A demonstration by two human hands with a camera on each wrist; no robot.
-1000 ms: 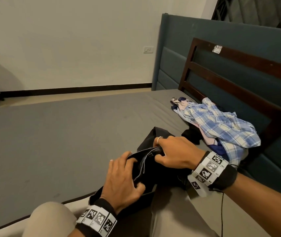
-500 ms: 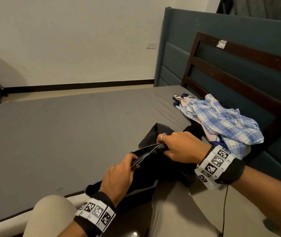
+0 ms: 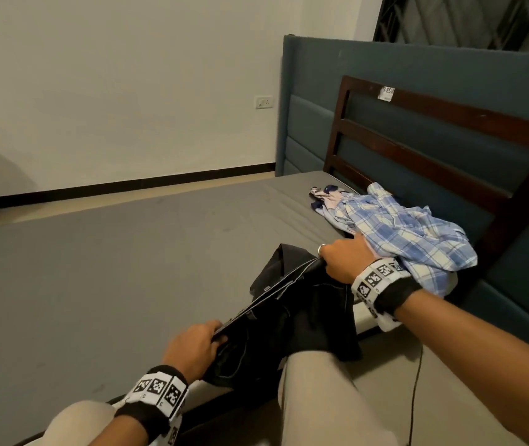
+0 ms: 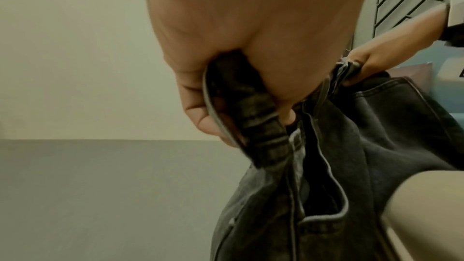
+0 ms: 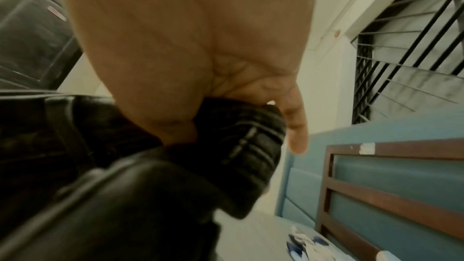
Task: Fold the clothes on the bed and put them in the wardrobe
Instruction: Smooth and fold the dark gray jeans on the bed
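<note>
Dark grey jeans (image 3: 292, 320) hang between my two hands at the near edge of the grey bed (image 3: 112, 268). My left hand (image 3: 197, 346) grips one end of the waistband (image 4: 253, 118), fingers curled round it. The other end is gripped by my right hand (image 3: 342, 257), further off and to the right; in the right wrist view its fingers wrap the bunched denim (image 5: 238, 136). The waistband is stretched taut between them. A blue plaid shirt (image 3: 414, 239) lies crumpled against the headboard, just behind my right hand.
A wooden slatted headboard (image 3: 433, 136) and a teal padded panel (image 3: 385, 62) stand along the bed's right side. More small garments (image 3: 324, 194) lie beyond the shirt. My knees in beige trousers (image 3: 321, 397) are at the bed's near edge. A barred window (image 5: 406, 51) is above.
My hands have drawn apart, the right one going up and towards the plaid shirt, the left one back towards me. The jeans' waistband is now pulled out straight between them.
</note>
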